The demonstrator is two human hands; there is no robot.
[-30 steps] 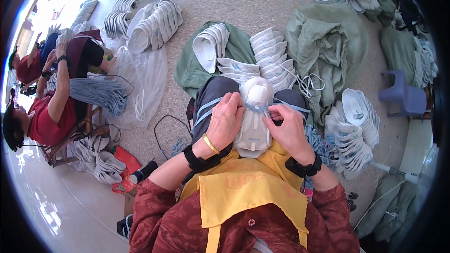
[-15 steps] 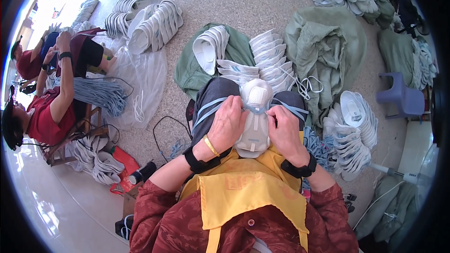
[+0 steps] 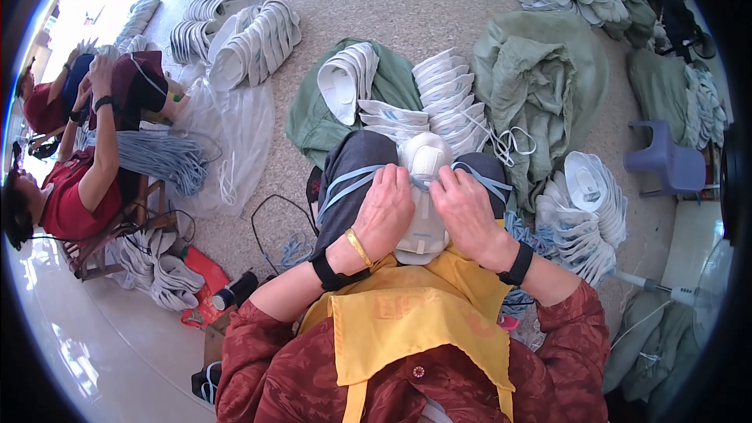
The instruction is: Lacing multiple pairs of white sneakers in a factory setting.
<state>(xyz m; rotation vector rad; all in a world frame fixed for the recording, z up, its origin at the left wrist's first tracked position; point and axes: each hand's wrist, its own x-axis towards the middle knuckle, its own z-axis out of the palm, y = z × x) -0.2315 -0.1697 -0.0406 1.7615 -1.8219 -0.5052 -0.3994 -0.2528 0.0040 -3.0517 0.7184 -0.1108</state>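
A white shoe upper (image 3: pixel 425 158) rests between my knees, its toe pointing away from me and its tongue nearest me. A light blue shoelace (image 3: pixel 350 181) crosses the upper, with loose ends lying over both thighs. My left hand (image 3: pixel 389 207) is closed at the left side of the lacing, fingertips pinching the lace. Against the right side, my right hand (image 3: pixel 464 211) has its fingers bent and pressed together on the lace too. Between them, the fingers partly hide the eyelets and the lace crossing.
Stacks of white uppers (image 3: pixel 450 94) stand just beyond my knees on green cloth (image 3: pixel 309 113). More uppers (image 3: pixel 587 211) and a crumpled green sack (image 3: pixel 540 70) lie to the right, near a purple stool (image 3: pixel 666 160). Co-workers sit at the left beside bundled blue laces (image 3: pixel 160 158).
My right hand has turned over and moved up and left, closer to my left hand. My left hand has shifted slightly. The upper stays between my knees.
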